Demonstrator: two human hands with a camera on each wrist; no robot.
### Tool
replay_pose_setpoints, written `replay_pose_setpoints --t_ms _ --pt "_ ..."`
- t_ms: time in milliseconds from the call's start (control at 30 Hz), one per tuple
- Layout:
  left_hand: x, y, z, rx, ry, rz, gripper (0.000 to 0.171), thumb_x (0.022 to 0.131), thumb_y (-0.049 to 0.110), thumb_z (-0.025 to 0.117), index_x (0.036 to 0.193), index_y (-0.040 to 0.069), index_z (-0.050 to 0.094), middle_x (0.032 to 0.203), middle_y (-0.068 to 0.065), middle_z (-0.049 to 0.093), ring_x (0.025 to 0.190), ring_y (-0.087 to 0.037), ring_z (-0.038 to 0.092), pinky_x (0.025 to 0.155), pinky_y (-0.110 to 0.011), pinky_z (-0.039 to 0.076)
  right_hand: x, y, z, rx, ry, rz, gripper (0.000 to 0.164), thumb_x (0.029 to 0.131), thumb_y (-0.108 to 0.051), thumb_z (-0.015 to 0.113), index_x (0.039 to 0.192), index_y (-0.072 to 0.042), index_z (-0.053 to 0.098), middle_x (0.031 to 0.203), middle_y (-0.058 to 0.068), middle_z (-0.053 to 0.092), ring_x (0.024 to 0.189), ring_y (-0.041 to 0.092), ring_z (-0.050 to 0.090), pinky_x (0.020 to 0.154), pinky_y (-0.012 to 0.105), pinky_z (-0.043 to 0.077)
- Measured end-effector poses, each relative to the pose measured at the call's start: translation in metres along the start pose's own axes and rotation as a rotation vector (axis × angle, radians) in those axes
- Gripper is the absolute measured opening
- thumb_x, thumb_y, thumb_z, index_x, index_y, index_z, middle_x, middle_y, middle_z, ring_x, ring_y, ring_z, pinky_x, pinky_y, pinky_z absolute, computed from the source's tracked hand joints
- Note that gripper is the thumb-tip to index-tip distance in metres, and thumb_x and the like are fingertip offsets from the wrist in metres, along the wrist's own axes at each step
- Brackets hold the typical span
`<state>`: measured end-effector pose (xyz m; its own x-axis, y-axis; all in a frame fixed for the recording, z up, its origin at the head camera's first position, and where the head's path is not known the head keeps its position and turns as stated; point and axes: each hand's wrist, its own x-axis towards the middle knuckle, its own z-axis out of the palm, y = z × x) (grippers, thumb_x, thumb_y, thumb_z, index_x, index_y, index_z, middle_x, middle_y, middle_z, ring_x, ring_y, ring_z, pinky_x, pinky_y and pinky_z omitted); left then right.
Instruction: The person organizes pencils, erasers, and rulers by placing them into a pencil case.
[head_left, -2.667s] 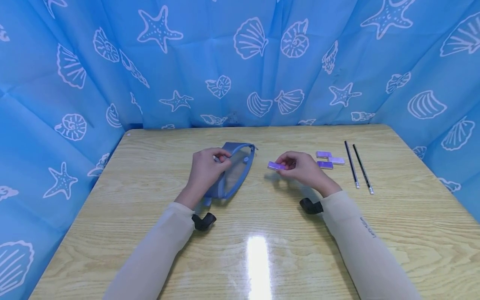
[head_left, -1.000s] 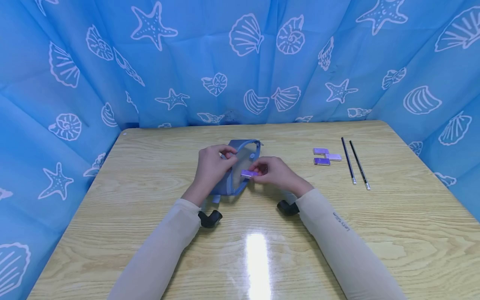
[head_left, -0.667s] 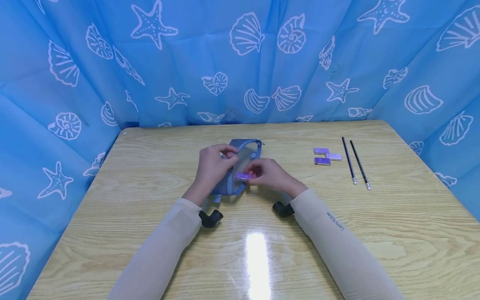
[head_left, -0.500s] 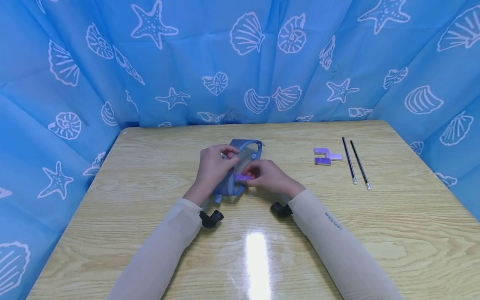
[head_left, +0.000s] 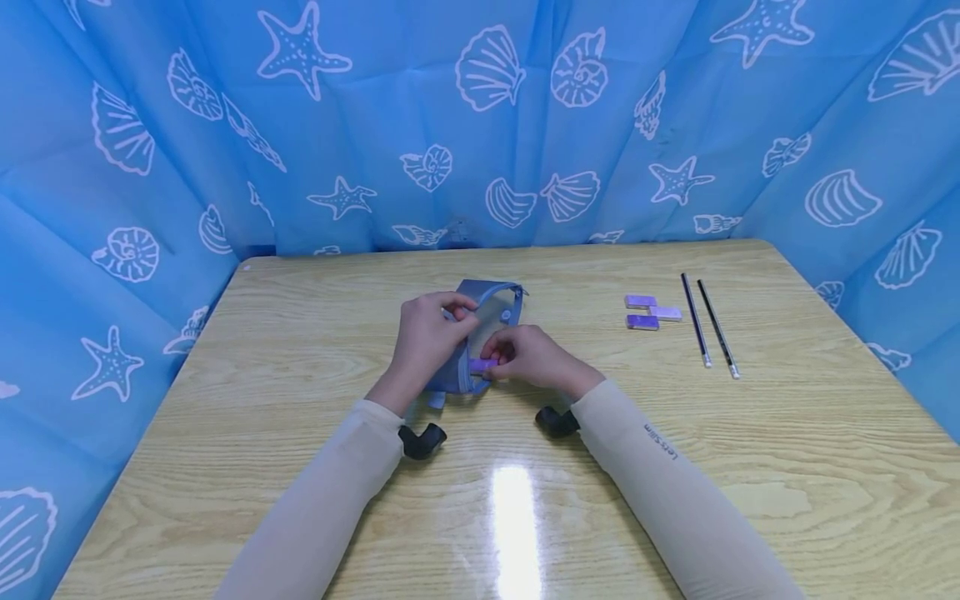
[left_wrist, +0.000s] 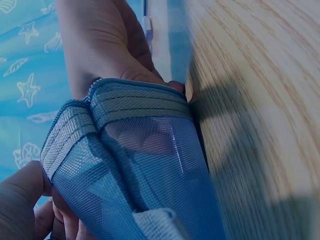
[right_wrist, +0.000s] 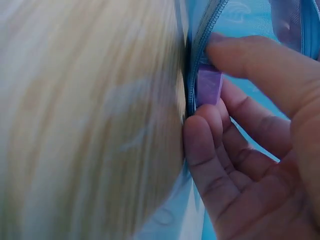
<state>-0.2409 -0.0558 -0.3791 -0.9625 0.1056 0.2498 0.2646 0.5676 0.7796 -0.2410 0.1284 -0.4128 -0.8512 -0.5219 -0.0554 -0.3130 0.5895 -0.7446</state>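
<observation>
A blue mesh pencil case [head_left: 448, 377] lies unzipped on the table, its mouth facing right. At the upper edge of that mouth, my left hand [head_left: 426, 332] pinches the rim and keeps it spread. The left wrist view shows the case's zipper edge [left_wrist: 145, 102], with fingers visible through the mesh. My right hand [head_left: 531, 358] is at the lower part of the mouth, a purple eraser [right_wrist: 209, 87] held between thumb and fingers. In the head view the eraser's far end reaches inside the opening, and the right fingertips are right at the zipper rim.
To the right lie three more erasers in purple shades: a mid-purple eraser [head_left: 641, 301], a pale eraser [head_left: 665, 313] and a dark eraser [head_left: 642, 322]. Beyond them are two dark pencils, a left pencil [head_left: 696, 321] and a right pencil [head_left: 717, 329]. A blue shell-print curtain [head_left: 480, 125] backs the table.
My right hand has carried the eraser leftward from the open table to the case and then slightly down into its mouth. The left hand has kept its hold on the rim.
</observation>
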Motion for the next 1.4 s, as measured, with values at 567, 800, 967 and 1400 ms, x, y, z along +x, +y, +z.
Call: replay_pose_setpoints --t_ms 567,800,967,1400 --pt "-0.004 0.0 -0.001 -0.011 0.002 -0.027 0.015 0.083 0.014 0.066 0.093 0.016 0.076 0.075 0.004 0.066 0.054 -0.01 0.062 0.05 -0.029 0.05 -0.056 0.03 -0.063 0.033 0.097 0.177 0.03 0.097 -0.015 0.056 0.12 0.0 0.065 0.112 0.017 0.065 0.092 0.024 0.067 0.078 0.035 0.054" --pt "-0.003 0.0 0.001 -0.004 -0.004 -0.029 0.013 0.084 0.014 0.067 0.092 0.017 0.076 0.075 0.004 0.066 0.054 -0.01 0.062 0.049 -0.028 0.05 -0.087 0.061 -0.106 -0.155 0.295 0.28 0.028 0.097 -0.013 0.058 0.121 0.0 0.064 0.112 0.019 0.065 0.101 0.031 0.063 0.087 0.046 0.05" --pt "-0.002 0.0 0.002 -0.005 -0.005 -0.02 0.013 0.084 0.014 0.068 0.093 0.017 0.076 0.075 0.003 0.066 0.054 -0.01 0.062 0.05 -0.028 0.051 -0.099 0.074 -0.122 -0.24 0.347 0.33 0.033 0.094 -0.013 0.062 0.123 0.002 0.063 0.112 0.021 0.064 0.099 0.032 0.059 0.084 0.047 0.048" --pt "-0.002 -0.001 0.001 -0.011 -0.008 -0.019 0.014 0.084 0.014 0.067 0.093 0.017 0.076 0.075 0.004 0.066 0.054 -0.01 0.062 0.051 -0.028 0.051 -0.1 0.09 -0.123 -0.288 0.355 0.376 0.038 0.088 -0.008 0.062 0.124 0.007 0.061 0.109 0.024 0.056 0.095 0.034 0.053 0.084 0.048 0.044"
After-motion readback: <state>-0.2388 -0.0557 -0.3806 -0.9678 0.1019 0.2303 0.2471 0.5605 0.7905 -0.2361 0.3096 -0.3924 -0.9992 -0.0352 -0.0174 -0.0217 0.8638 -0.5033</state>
